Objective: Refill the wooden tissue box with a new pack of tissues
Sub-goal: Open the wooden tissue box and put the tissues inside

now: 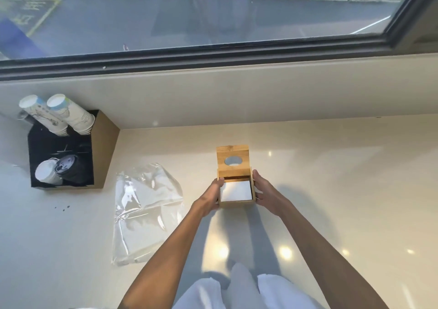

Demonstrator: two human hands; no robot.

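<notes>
Wooden tissue box (237, 203): stood on the counter (331, 178) straight ahead, squarely between the two hands and touching both. Left hand (211, 198): gripped the left wall, thumb at the rim. Right hand (265, 195): gripped the right wall likewise, neither nearer. Lid (233, 151): stood hinged up at the far edge, round hole facing the body; probably to be swung down towards the wrists. Tissues (235, 191): lay as a white stack inside, nearly to the rim. Clear wrapper (144, 209): lay flat on the left, apparently emptied.

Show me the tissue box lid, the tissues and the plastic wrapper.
tissue box lid (232, 151): head view, wood above the round hole.
tissues (235, 191): head view, middle of the top sheet.
plastic wrapper (144, 209): head view, its crinkled middle.
</notes>
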